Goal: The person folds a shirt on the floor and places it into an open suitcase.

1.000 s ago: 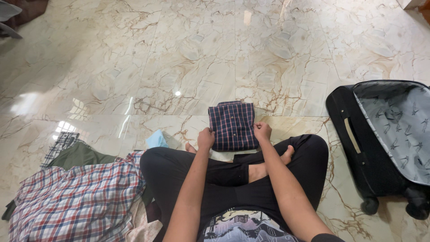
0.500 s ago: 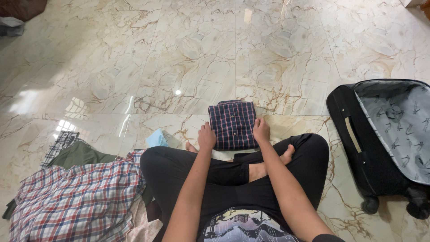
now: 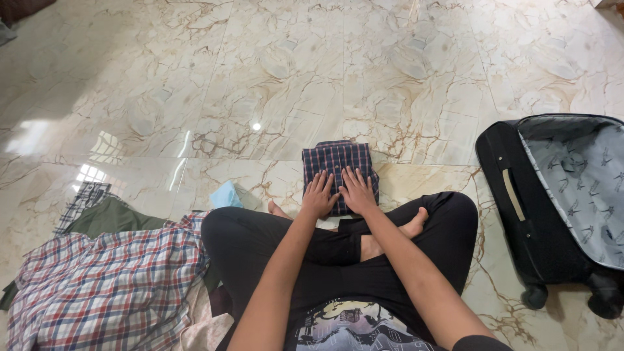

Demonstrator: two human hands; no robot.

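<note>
A folded dark blue checked shirt (image 3: pixel 339 158) lies on the marble floor just in front of my crossed legs. My left hand (image 3: pixel 319 195) rests flat on its near left part, fingers spread. My right hand (image 3: pixel 357 192) lies flat beside it on the near right part, fingers also apart. Both palms press down on the cloth and neither hand grips anything. The near half of the shirt is hidden under my hands.
An open black suitcase (image 3: pixel 513 195) with a grey patterned lining lies at the right. A heap of clothes sits at my left: a red and white checked shirt (image 3: pixel 104 286), an olive garment (image 3: pixel 110 221), a light blue cloth (image 3: pixel 227 194). Marble floor (image 3: pixel 260 78) stretches ahead.
My hands left the shirt's two side edges and moved inward onto its top, fingers now spread flat. The shirt stays in place.
</note>
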